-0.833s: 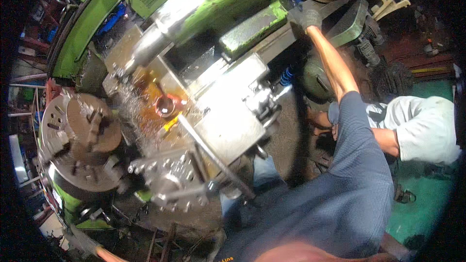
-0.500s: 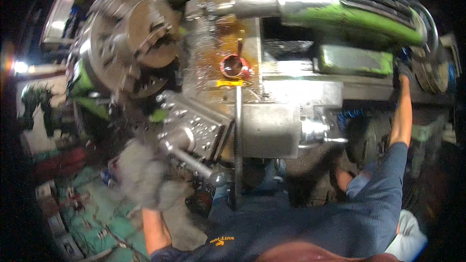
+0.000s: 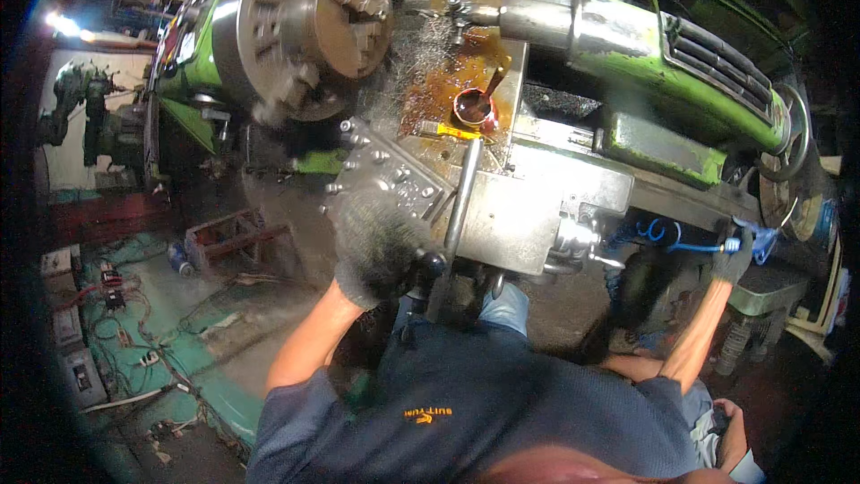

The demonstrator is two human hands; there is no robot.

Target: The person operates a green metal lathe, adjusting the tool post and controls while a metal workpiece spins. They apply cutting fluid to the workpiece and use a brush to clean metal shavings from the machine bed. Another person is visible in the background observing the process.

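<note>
My left hand (image 3: 381, 246), in a grey knit glove, is closed over the clamping lever of the lathe's square tool post (image 3: 390, 175). The lever's dark ball knob (image 3: 431, 263) sticks out beside the fingers; the rest of it is hidden under the glove. Far to the right, my gloved right hand (image 3: 735, 258) is closed round a blue air blow gun (image 3: 760, 240). A blue coiled hose (image 3: 658, 231) runs to it from the left. Behind the tool post, a red-rimmed cup (image 3: 473, 108) of dark liquid with a brush in it stands on the oily carriage.
The large lathe chuck (image 3: 309, 31), blurred at its rim, is at the upper left. A metal bar (image 3: 463, 197) slants beside the tool post. The green tailstock (image 3: 645, 45) extends right to a handwheel (image 3: 793, 134). Another person's hand (image 3: 733, 430) shows at lower right. Cables and boxes (image 3: 85, 376) lie at lower left.
My left hand has moved right and up onto the tool post lever. The right hand has come down and toward me from beside the tailstock, now with the blue blow gun in it.
</note>
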